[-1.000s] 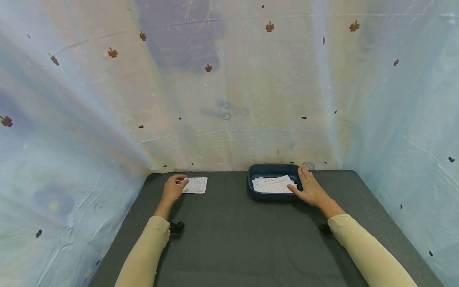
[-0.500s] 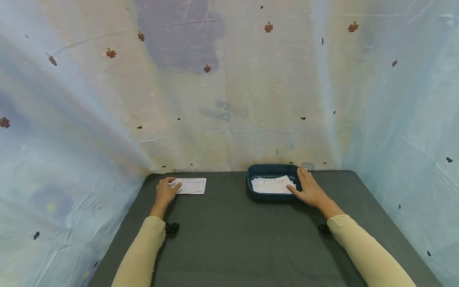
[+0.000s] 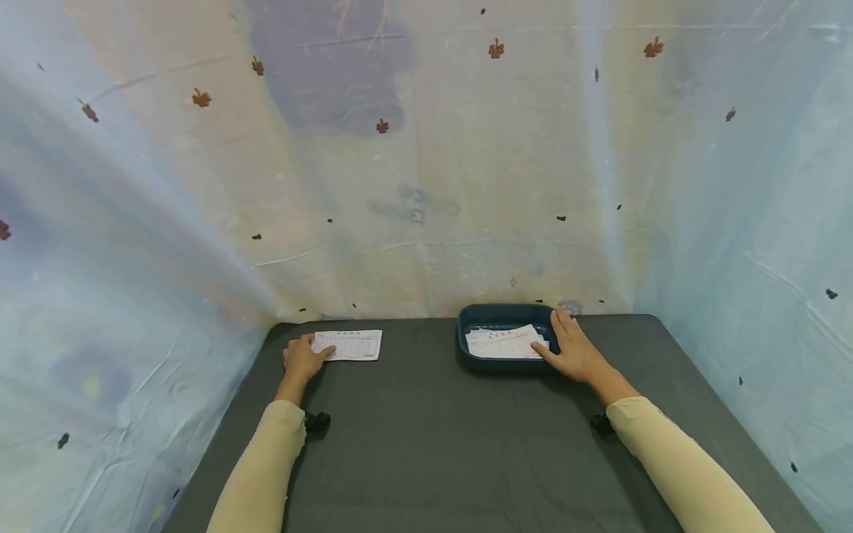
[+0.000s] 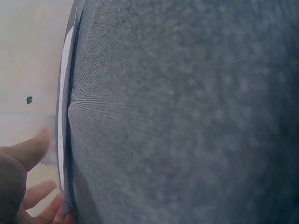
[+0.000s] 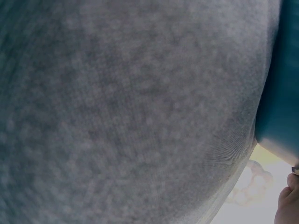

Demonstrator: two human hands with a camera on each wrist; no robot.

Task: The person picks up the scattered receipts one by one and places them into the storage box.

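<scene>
A small stack of white printed slips [image 3: 349, 345] lies flat at the table's back left. My left hand [image 3: 303, 360] is at its left edge, thumb reaching over the near left corner and the other fingers beside the far left side. In the left wrist view the thumb [image 4: 32, 148] stands a little off the stack's edge [image 4: 61, 112]. On the right, a dark blue tray [image 3: 509, 365] holds more printed slips [image 3: 504, 343]. My right hand [image 3: 574, 354] rests on the tray's right rim, fingers extended along it and thumb inside over the slips.
A dark grey cloth covers the table [image 3: 426, 444]. Its back edge meets a pale curtain [image 3: 426, 163] with leaf prints, which hangs on both sides too. A black wrist-camera mount [image 3: 317, 423] sticks out at the left cuff, another mount [image 3: 602, 425] at the right.
My left hand has slid left across the slips to their left edge, uncovering more of the top slip. The right hand and the tray stay in place.
</scene>
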